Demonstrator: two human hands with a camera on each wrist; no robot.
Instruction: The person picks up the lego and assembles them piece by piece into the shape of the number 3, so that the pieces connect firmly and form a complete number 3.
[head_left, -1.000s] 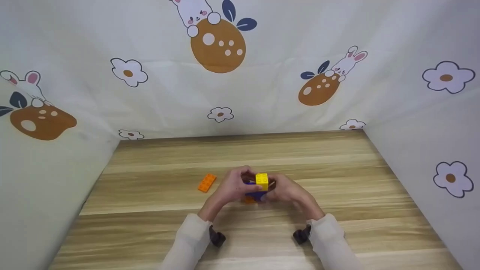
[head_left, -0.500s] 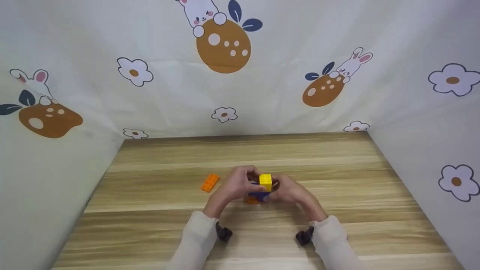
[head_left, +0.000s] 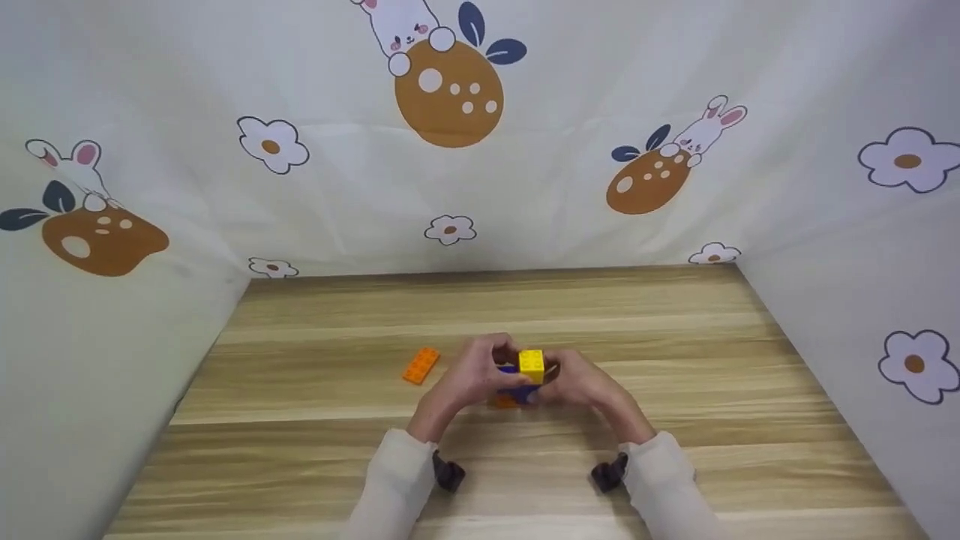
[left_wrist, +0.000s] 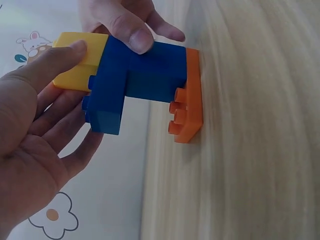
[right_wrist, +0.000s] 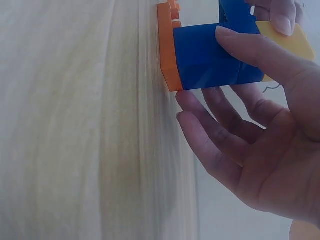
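Note:
A small stack of toy building bricks stands on the table between both hands. At its base is an orange studded plate, under a blue block. Across that block lies a longer blue brick, which overhangs on one side with bare studs. A yellow brick tops the stack at one end. My left hand pinches the yellow brick, its thumb on the near side. My right hand holds the blue bricks, with the thumb pressed on the lower block's face in the right wrist view.
A loose orange plate with studs lies left of my left hand. The wood-grain table is bounded by a printed cloth at the back and both sides. Black wrist cameras sit at the cuffs.
The head view has shifted slightly, so everything appears a little farther right than a second ago. Both hands keep their grip on the stack, with hardly any movement relative to the table.

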